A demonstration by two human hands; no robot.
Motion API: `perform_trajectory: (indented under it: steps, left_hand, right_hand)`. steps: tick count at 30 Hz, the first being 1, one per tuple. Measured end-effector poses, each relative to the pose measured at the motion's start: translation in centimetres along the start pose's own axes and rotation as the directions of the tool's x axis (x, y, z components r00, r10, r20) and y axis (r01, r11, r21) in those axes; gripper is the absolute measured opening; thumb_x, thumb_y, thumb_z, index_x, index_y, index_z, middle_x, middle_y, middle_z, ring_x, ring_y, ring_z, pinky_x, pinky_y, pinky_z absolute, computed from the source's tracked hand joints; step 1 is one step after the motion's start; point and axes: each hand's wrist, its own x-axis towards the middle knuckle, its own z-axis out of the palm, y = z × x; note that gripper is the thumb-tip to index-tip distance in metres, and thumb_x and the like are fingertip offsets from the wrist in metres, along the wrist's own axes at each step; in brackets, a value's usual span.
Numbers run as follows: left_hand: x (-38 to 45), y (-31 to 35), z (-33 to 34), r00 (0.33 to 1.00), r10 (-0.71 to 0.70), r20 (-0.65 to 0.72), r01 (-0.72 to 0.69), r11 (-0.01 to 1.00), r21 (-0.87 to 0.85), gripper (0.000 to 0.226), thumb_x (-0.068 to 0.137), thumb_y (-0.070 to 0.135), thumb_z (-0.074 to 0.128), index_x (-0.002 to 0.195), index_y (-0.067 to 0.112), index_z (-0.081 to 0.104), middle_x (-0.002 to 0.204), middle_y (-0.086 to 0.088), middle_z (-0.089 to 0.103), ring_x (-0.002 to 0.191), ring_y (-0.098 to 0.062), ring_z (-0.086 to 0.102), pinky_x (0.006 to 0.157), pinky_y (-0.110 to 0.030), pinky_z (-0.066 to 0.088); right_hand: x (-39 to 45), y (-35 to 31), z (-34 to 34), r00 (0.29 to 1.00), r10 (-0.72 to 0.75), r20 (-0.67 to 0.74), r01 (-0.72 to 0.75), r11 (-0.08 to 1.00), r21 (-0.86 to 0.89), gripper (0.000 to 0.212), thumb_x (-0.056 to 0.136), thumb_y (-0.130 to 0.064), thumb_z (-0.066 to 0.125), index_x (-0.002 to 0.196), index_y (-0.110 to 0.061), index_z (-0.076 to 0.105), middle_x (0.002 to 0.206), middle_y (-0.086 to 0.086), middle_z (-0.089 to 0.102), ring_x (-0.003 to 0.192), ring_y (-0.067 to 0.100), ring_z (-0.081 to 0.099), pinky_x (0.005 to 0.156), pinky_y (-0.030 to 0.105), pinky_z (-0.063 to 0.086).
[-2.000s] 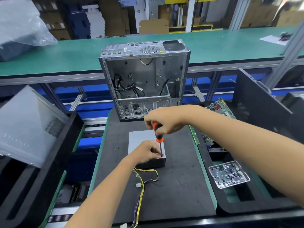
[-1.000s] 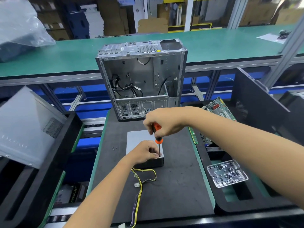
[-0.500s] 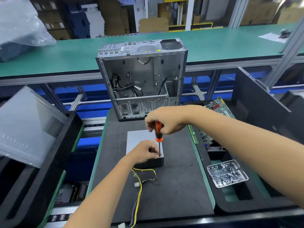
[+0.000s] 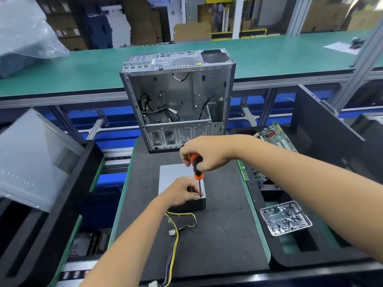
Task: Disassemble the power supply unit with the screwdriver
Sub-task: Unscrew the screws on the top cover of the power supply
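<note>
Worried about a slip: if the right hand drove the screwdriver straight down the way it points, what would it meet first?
Probably the power supply unit: the screwdriver in the right hand aims at its near right corner, close by the left hand fingers.

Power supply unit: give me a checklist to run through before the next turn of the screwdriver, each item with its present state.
1. Right hand grips the screwdriver handle: ok.
2. Shaft stands roughly upright over the near right corner of the power supply unit: ok.
3. Left hand steadies the unit, fingers by the tip: ok.
4. Tip seated in a screw head: cannot tell, fingers hide it.
5. Unit lies flat on the black mat: ok.
6. Screw tray on the right, ready for the screw: ok.
</note>
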Motion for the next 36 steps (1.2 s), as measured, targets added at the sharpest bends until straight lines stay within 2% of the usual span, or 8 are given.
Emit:
perform_trajectory:
  steps: [5, 8, 12, 17, 20, 24, 30, 36]
  left_hand:
    - [-0.1, 0.1, 0.0, 1.000, 0.002, -0.013, -0.002, 1.000, -0.001, 0.012, 0.074, -0.003, 0.073, 0.075, 0.008, 0.070, 0.088, -0.008, 0.066, 0.083, -0.029, 0.062, 0.079, -0.033, 0.050]
    - [-0.1, 0.2, 0.1, 1.000, 0.017, -0.008, -0.017, 1.000, 0.001, 0.019, 0.075, -0.004, 0.072, 0.071, 0.014, 0.068, 0.090, -0.012, 0.067, 0.083, -0.032, 0.061, 0.077, -0.033, 0.050]
    - [0.0, 0.1, 0.0, 1.000, 0.010, -0.005, -0.010, 1.000, -0.003, 0.019, 0.076, -0.005, 0.071, 0.071, 0.013, 0.067, 0.092, -0.015, 0.067, 0.085, -0.032, 0.063, 0.076, -0.028, 0.050]
    - [0.0, -0.1, 0.1, 1.000, 0.005, -0.020, -0.005, 1.000, 0.006, 0.009, 0.074, -0.003, 0.073, 0.078, 0.004, 0.070, 0.085, -0.001, 0.064, 0.081, -0.016, 0.059, 0.075, -0.021, 0.046]
    - [-0.1, 0.0, 0.1, 1.000, 0.017, -0.016, -0.017, 1.000, -0.009, 0.014, 0.075, -0.005, 0.072, 0.074, 0.009, 0.069, 0.088, -0.010, 0.066, 0.078, -0.017, 0.059, 0.072, -0.019, 0.045]
    - [0.0, 0.0, 0.0, 1.000, 0.006, -0.007, -0.006, 1.000, -0.015, 0.021, 0.076, -0.005, 0.071, 0.070, 0.015, 0.066, 0.093, -0.014, 0.067, 0.071, -0.010, 0.057, 0.068, -0.018, 0.045]
    - [-0.1, 0.1, 0.1, 0.999, 0.033, -0.017, -0.033, 0.999, 0.004, 0.020, 0.075, -0.006, 0.072, 0.071, 0.014, 0.067, 0.088, -0.011, 0.066, 0.074, -0.015, 0.058, 0.070, -0.019, 0.047]
    - [-0.2, -0.1, 0.1, 0.999, 0.028, -0.031, -0.028, 0.999, 0.017, 0.009, 0.076, -0.003, 0.072, 0.074, 0.006, 0.069, 0.092, -0.012, 0.068, 0.070, -0.011, 0.058, 0.067, -0.021, 0.049]
  right_hand:
    - [0.5, 0.7, 0.2, 0.975, 0.175, -0.139, -0.213, 0.916, -0.339, 0.044, 0.099, -0.050, 0.038, 0.072, -0.016, 0.048, 0.069, -0.001, 0.046, 0.069, 0.024, 0.050, 0.058, 0.033, 0.036]
    - [0.2, 0.8, -0.2, 0.999, 0.047, -0.009, -0.048, 0.991, -0.121, 0.007, 0.090, -0.022, 0.059, 0.094, -0.016, 0.059, 0.086, -0.003, 0.063, 0.079, 0.014, 0.056, 0.063, 0.028, 0.043]
    - [-0.3, 0.5, -0.2, 0.999, 0.035, 0.037, -0.038, 0.994, 0.102, 0.022, 0.079, -0.011, 0.063, 0.100, -0.017, 0.059, 0.091, -0.005, 0.065, 0.085, 0.014, 0.060, 0.070, 0.032, 0.049]
    - [0.2, 1.1, -0.1, 0.981, 0.169, -0.093, -0.192, 0.911, -0.365, 0.033, 0.100, -0.034, 0.035, 0.089, -0.010, 0.055, 0.078, 0.006, 0.060, 0.071, 0.024, 0.055, 0.058, 0.035, 0.041]
    - [-0.2, 1.2, -0.6, 0.995, 0.092, 0.023, -0.089, 0.987, -0.131, 0.012, 0.090, -0.024, 0.056, 0.098, -0.016, 0.057, 0.081, -0.007, 0.061, 0.076, 0.012, 0.056, 0.062, 0.028, 0.043]
    - [-0.6, 0.4, -0.4, 0.998, 0.001, 0.065, -0.001, 1.000, -0.001, 0.028, 0.077, -0.004, 0.061, 0.101, -0.018, 0.058, 0.100, 0.000, 0.061, 0.091, 0.018, 0.055, 0.077, 0.036, 0.049]
    - [0.6, 0.3, 0.2, 0.992, 0.126, 0.008, -0.116, 0.937, -0.330, 0.025, 0.101, -0.027, 0.034, 0.091, -0.010, 0.049, 0.079, 0.010, 0.066, 0.079, 0.028, 0.062, 0.070, 0.042, 0.049]
    - [-0.1, 0.0, -0.8, 0.999, -0.029, 0.025, 0.028, 0.999, 0.031, 0.024, 0.082, -0.009, 0.063, 0.104, -0.017, 0.058, 0.090, -0.011, 0.060, 0.083, 0.009, 0.056, 0.073, 0.027, 0.047]
